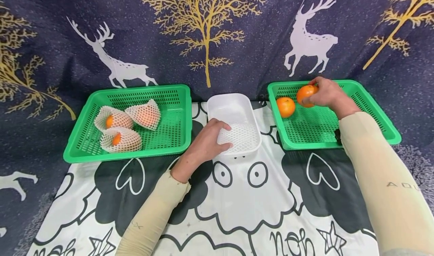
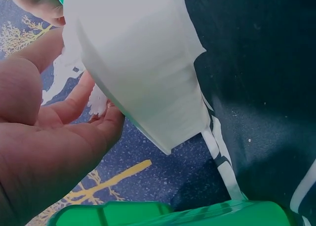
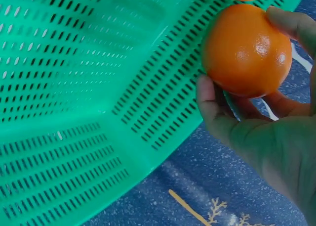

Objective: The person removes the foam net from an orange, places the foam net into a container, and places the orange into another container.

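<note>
My right hand [image 1: 327, 93] grips an orange [image 1: 306, 95] between thumb and fingers, over the green basket on the right. A second orange [image 1: 285, 107] lies in that basket, to the left of the held one. In the right wrist view the fingers wrap the held orange [image 3: 249, 50] from the side and below. My left hand [image 1: 211, 140] reaches over the left edge of a white tray [image 1: 230, 101], thumb and fingers apart. White foam netting [image 1: 242, 137] lies in the tray's near half, beside those fingertips. The left wrist view shows mostly the tray's outer side [image 2: 138, 72].
On the left stands a green basket [image 1: 185, 116] with oranges in foam nets, one being this netted orange [image 1: 145, 115]. The right green basket [image 1: 383, 124] has a dark object [image 1: 338, 135] beside the right sleeve. A patterned cloth [image 1: 244, 211] covers the table; a dark curtain [image 1: 237, 71] hangs behind.
</note>
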A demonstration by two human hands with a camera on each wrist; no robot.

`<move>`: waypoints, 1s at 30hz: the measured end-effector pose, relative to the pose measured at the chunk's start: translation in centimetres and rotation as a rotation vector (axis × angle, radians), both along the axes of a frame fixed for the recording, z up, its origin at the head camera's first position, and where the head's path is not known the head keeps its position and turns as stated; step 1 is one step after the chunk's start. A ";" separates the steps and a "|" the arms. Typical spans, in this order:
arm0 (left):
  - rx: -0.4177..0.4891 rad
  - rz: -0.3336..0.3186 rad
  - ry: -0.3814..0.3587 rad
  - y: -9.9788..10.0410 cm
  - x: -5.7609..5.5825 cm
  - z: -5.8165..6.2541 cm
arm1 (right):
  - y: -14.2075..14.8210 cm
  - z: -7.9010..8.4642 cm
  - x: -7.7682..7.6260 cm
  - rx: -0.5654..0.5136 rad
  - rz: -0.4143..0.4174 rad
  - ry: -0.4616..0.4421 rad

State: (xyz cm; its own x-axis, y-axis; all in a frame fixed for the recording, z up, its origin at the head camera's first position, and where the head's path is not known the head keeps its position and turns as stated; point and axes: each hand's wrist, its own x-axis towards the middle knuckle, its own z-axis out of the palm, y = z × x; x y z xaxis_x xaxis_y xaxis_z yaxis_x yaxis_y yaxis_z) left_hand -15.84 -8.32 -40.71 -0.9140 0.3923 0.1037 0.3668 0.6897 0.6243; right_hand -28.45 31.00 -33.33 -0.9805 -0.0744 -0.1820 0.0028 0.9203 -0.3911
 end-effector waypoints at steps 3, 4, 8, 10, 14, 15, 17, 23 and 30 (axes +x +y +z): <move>-0.004 0.000 0.003 0.0 0.0 0.0 | 0.1 -0.4 -0.4 0.024 0.004 0.005; -0.005 0.002 0.003 0.0 0.0 0.0 | 0.1 -0.4 -0.5 0.028 0.006 0.004; -0.015 0.007 0.022 0.0 0.0 0.0 | 0.1 -0.6 -0.8 0.051 0.031 -0.032; -0.012 0.004 0.048 -0.1 0.0 0.0 | 0.0 -0.7 -0.9 0.061 0.052 -0.063; 0.011 0.000 0.086 -0.2 0.1 0.0 | 0.1 -0.8 -1.2 0.099 0.088 -0.110; 0.015 0.002 0.091 -0.2 0.1 0.0 | 0.1 -0.9 -1.3 0.107 0.094 -0.117; 0.021 0.007 0.094 -0.2 0.1 0.1 | 0.2 -1.1 -1.4 0.122 0.097 -0.132; 0.031 0.014 0.127 -0.3 0.2 0.5 | 0.2 -1.4 -1.7 0.161 0.110 -0.148; 0.034 0.013 0.145 -0.7 0.3 1.1 | 0.2 -1.7 -1.8 0.229 0.137 -0.168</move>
